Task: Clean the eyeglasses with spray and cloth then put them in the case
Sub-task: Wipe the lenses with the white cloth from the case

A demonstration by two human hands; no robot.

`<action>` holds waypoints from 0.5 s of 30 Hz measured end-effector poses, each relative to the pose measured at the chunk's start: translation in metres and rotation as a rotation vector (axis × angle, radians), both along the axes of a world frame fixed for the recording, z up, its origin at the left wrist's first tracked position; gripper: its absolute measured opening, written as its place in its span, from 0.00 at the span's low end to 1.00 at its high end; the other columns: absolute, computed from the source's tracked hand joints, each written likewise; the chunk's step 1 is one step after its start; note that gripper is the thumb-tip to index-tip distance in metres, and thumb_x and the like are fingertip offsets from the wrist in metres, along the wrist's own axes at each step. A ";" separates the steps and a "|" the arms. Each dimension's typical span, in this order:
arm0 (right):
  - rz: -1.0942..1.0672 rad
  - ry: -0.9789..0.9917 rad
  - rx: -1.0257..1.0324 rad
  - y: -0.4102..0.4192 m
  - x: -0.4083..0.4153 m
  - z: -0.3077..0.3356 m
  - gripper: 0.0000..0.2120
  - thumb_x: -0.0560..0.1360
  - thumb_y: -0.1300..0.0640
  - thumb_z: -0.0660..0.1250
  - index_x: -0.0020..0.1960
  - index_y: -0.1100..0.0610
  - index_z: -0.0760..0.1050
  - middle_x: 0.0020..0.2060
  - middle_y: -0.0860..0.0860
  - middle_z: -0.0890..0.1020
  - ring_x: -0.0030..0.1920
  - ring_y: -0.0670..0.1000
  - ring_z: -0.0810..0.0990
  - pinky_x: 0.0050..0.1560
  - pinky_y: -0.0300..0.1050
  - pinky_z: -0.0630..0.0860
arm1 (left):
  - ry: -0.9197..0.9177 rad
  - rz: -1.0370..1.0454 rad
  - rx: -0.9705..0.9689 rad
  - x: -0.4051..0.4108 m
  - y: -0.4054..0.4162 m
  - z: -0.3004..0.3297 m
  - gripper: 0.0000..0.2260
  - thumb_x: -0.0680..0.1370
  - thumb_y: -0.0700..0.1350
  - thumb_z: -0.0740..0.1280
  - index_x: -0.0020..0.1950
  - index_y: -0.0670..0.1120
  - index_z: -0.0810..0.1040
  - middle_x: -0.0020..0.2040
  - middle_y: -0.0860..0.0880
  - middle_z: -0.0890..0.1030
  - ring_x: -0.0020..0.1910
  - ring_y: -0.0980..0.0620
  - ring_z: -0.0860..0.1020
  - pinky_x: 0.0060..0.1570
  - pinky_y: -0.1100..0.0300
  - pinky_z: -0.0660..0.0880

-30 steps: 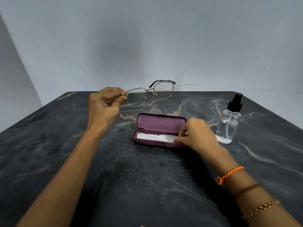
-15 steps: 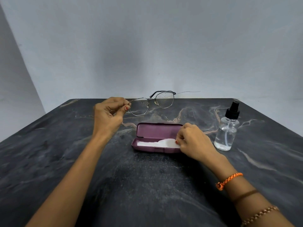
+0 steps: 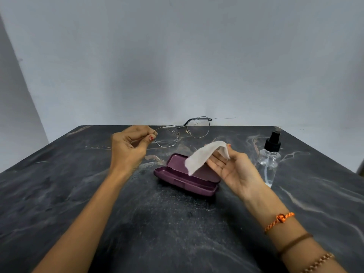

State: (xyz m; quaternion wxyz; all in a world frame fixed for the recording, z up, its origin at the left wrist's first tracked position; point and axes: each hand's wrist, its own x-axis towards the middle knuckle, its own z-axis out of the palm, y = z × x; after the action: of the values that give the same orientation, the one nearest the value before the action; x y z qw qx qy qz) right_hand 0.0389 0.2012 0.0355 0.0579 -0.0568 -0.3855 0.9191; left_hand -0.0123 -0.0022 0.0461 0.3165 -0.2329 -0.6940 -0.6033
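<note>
My left hand pinches the near corner of thin metal-framed eyeglasses and holds them up above the table, lenses speckled with droplets, one temple sticking out to the right. My right hand, palm up, grips a white cloth between thumb and fingers; the cloth hangs over the open purple case. The case lies on the table between my hands, its inside bare. A clear spray bottle with a black pump stands just right of my right hand.
Everything rests on a dark marble-patterned table whose far edge meets a plain grey wall. My right wrist wears an orange cord, a brown band and a beaded bracelet.
My right hand has lifted the white cloth out of the case and turned palm up. The case has shifted slightly askew. My left hand still holds the glasses in about the same place.
</note>
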 end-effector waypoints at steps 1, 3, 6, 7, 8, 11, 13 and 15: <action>-0.035 0.009 -0.086 0.001 0.001 0.002 0.11 0.80 0.60 0.53 0.46 0.65 0.71 0.44 0.61 0.78 0.47 0.57 0.79 0.41 0.46 0.81 | -0.005 -0.009 0.001 0.001 0.002 0.000 0.13 0.69 0.28 0.68 0.51 0.37 0.76 0.39 0.51 0.79 0.37 0.67 0.78 0.40 0.75 0.74; -0.104 0.027 -0.205 0.000 0.001 0.005 0.10 0.80 0.61 0.54 0.43 0.62 0.70 0.44 0.60 0.76 0.52 0.58 0.77 0.50 0.51 0.78 | -0.010 -0.023 -0.004 0.003 0.004 0.001 0.12 0.69 0.28 0.68 0.51 0.37 0.76 0.39 0.51 0.79 0.37 0.67 0.78 0.41 0.75 0.75; -0.174 0.076 -0.338 -0.001 0.002 0.010 0.05 0.78 0.62 0.56 0.44 0.61 0.68 0.41 0.58 0.74 0.51 0.54 0.77 0.60 0.56 0.71 | -0.010 -0.043 -0.015 0.007 0.011 0.001 0.12 0.69 0.28 0.68 0.51 0.37 0.76 0.39 0.51 0.79 0.38 0.67 0.78 0.41 0.74 0.75; -0.198 0.088 -0.369 0.000 0.002 0.010 0.05 0.78 0.62 0.57 0.44 0.60 0.68 0.40 0.57 0.74 0.46 0.53 0.77 0.61 0.55 0.71 | -0.011 -0.050 -0.021 0.009 0.013 0.001 0.12 0.69 0.28 0.68 0.51 0.38 0.76 0.39 0.51 0.79 0.38 0.66 0.78 0.41 0.74 0.75; -0.217 0.101 -0.398 0.000 0.002 0.010 0.05 0.78 0.63 0.57 0.43 0.60 0.68 0.39 0.56 0.73 0.43 0.51 0.77 0.62 0.54 0.71 | -0.013 -0.058 -0.030 0.010 0.015 0.001 0.12 0.69 0.28 0.68 0.51 0.38 0.77 0.39 0.51 0.79 0.38 0.66 0.78 0.41 0.74 0.75; -0.210 0.150 -0.441 0.001 0.004 0.009 0.05 0.78 0.62 0.58 0.46 0.61 0.70 0.40 0.55 0.74 0.50 0.51 0.77 0.66 0.50 0.69 | -0.019 -0.066 -0.042 0.012 0.021 -0.001 0.12 0.69 0.29 0.68 0.50 0.39 0.77 0.39 0.51 0.79 0.38 0.65 0.78 0.43 0.72 0.77; -0.183 0.174 -0.428 0.001 0.005 0.008 0.06 0.78 0.61 0.58 0.46 0.62 0.71 0.43 0.56 0.76 0.63 0.53 0.73 0.67 0.50 0.67 | -0.009 -0.059 -0.035 0.014 0.024 -0.001 0.12 0.69 0.29 0.68 0.50 0.39 0.77 0.39 0.51 0.79 0.38 0.64 0.78 0.43 0.71 0.77; -0.170 0.182 -0.406 0.000 0.005 0.008 0.07 0.78 0.60 0.58 0.45 0.61 0.72 0.43 0.56 0.76 0.62 0.53 0.73 0.69 0.49 0.66 | 0.003 -0.051 -0.041 0.015 0.026 -0.002 0.12 0.69 0.29 0.68 0.50 0.41 0.78 0.39 0.51 0.79 0.39 0.63 0.78 0.43 0.70 0.77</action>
State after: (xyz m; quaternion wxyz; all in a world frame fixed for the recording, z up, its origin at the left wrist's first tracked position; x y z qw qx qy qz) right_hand 0.0438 0.2010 0.0433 0.1569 -0.0165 -0.1796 0.9710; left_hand 0.0030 0.0242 0.0443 0.2971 -0.2577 -0.6996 -0.5966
